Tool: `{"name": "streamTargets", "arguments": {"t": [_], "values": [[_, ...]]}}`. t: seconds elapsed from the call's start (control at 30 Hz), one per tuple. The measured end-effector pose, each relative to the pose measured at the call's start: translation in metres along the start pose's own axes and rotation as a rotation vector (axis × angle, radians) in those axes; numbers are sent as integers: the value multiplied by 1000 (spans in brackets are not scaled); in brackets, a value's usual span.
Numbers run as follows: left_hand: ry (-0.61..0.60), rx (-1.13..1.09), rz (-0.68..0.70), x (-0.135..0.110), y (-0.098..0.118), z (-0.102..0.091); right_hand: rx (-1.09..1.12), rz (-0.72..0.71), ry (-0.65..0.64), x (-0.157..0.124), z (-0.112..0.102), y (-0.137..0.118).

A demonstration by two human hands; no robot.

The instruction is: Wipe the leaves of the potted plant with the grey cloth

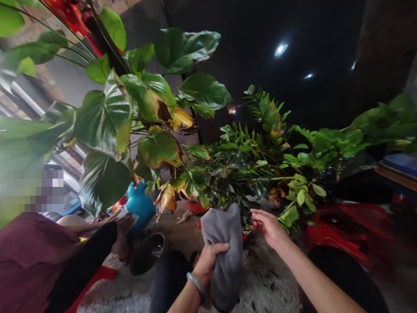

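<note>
My left hand (pixel 208 263), with a pale bangle on its wrist, grips a grey cloth (pixel 224 230) that stands up above the fist and hangs down below it. To the right of the cloth my right hand (pixel 269 228) is raised, index finger stretched out and the other fingers loosely bent. Nothing shows in it. Its fingertips are close to the dark green leaves of a bushy plant (pixel 228 174); whether they touch a leaf cannot be told.
A large-leaved plant (pixel 104 117) with browned, yellowing leaves leans in from the left. A dark bucket (pixel 147 256) stands on the floor beside a blue vase-shaped object (pixel 140 206). Another person in a maroon top (pixel 35 256) sits at left. A red plastic stool (pixel 345 230) is at right.
</note>
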State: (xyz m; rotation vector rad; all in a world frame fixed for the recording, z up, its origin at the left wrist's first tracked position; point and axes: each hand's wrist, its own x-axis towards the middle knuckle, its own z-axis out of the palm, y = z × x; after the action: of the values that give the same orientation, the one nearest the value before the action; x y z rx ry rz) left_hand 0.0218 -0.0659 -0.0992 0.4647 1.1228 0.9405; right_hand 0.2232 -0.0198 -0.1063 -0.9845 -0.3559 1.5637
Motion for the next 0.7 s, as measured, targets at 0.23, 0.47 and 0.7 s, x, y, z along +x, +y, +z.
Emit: {"name": "streamTargets", "arguments": {"t": [0.23, 0.47, 0.7], "values": [[-37, -217, 413, -18, 99, 43, 7, -16, -19, -2, 2, -3], [82, -10, 74, 9, 56, 43, -6, 20, 29, 5, 2, 5], [-177, 50, 186, -21, 74, 46, 10, 17, -12, 7, -1, 8]]}}
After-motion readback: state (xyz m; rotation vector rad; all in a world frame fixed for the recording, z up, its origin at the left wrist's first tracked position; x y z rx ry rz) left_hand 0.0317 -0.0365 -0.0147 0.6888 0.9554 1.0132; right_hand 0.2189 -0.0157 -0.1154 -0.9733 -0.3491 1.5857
